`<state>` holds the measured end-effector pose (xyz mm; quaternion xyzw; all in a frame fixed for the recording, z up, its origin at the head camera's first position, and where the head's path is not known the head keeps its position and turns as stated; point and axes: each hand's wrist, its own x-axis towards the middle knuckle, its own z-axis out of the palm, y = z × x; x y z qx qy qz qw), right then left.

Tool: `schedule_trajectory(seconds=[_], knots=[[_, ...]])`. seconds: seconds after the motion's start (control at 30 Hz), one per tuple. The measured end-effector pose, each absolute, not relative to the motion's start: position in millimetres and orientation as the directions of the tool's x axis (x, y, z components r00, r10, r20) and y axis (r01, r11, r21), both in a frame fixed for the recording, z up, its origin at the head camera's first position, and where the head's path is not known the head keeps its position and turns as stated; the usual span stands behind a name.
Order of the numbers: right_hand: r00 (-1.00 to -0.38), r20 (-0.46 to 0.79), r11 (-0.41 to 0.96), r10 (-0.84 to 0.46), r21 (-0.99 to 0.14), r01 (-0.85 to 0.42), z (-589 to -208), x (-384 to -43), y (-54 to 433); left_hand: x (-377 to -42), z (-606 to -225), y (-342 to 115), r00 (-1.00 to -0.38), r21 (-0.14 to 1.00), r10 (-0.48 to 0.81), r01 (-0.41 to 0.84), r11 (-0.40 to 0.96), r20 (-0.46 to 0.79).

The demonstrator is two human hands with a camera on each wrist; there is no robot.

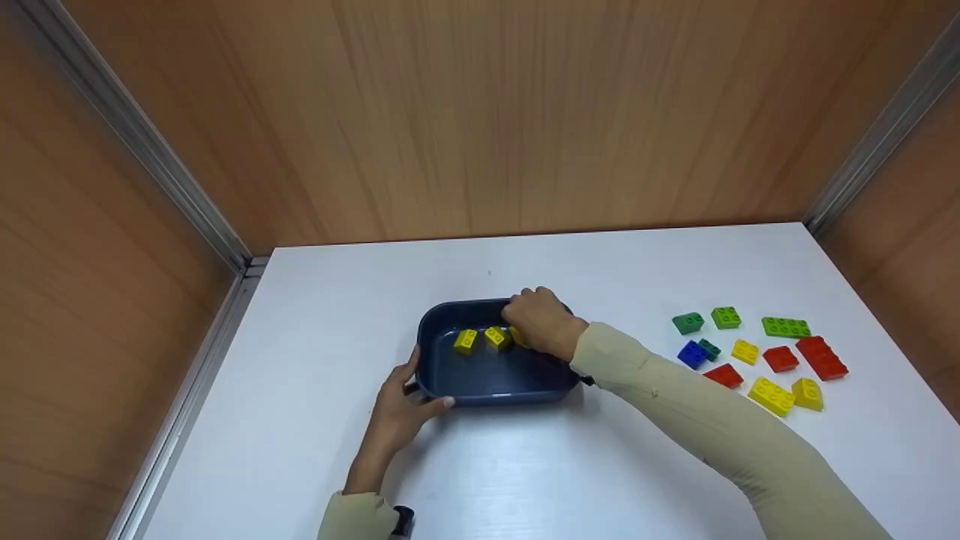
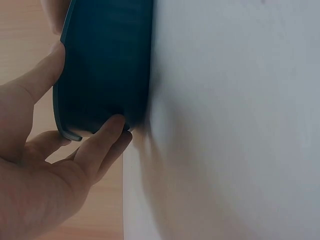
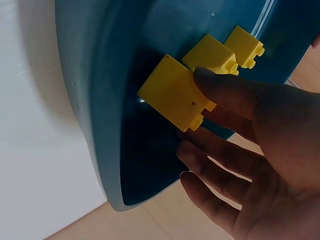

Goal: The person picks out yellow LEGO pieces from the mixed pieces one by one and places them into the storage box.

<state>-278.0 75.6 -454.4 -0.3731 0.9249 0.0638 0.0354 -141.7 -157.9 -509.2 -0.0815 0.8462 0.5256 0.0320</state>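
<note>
A dark blue rectangular dish (image 1: 491, 379) with small end handles stands on the white table. My left hand (image 1: 394, 416) grips its left end, thumb and fingers spread about the corner; the left wrist view shows fingertips against the dish wall (image 2: 107, 60). Inside the dish, my right hand (image 1: 544, 322) pinches a yellow toy building brick (image 3: 170, 92) between thumb and fingers, near the back right. In the head view the hand partly covers that brick. Two more yellow bricks, one left (image 1: 465, 342) and one in the middle (image 1: 496, 338), lie in a row beside it.
Loose bricks lie on the table at the right: green (image 1: 786, 327), red (image 1: 821, 358), blue (image 1: 692, 354) and yellow (image 1: 771, 396) ones among them. My right sleeve (image 1: 697, 412) passes close in front of them. Wooden panels (image 1: 480, 112) enclose the back and sides.
</note>
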Motion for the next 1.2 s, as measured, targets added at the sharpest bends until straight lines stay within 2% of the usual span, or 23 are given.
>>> schedule_trajectory(seconds=[0.57, 0.87, 1.2], knots=[[-0.739, -0.174, 0.726, -0.651, 0.14, -0.673, -450.7, -274.1, 76.2, -141.0, -509.1, -157.2, -0.983, 0.874, -0.107, -0.181, 0.451, -0.148], [-0.769, -0.168, 0.771, -0.616, 0.072, -0.633, -431.7, -270.7, 77.1, -142.1, -509.1, -156.7, -0.982, 0.873, -0.113, -0.188, 0.45, -0.153], [-0.784, -0.085, 0.787, -0.615, -0.002, -0.617, -422.0, -267.4, 98.2, -141.7, -509.4, -159.0, -0.988, 0.892, -0.086, -0.15, 0.426, -0.125]])
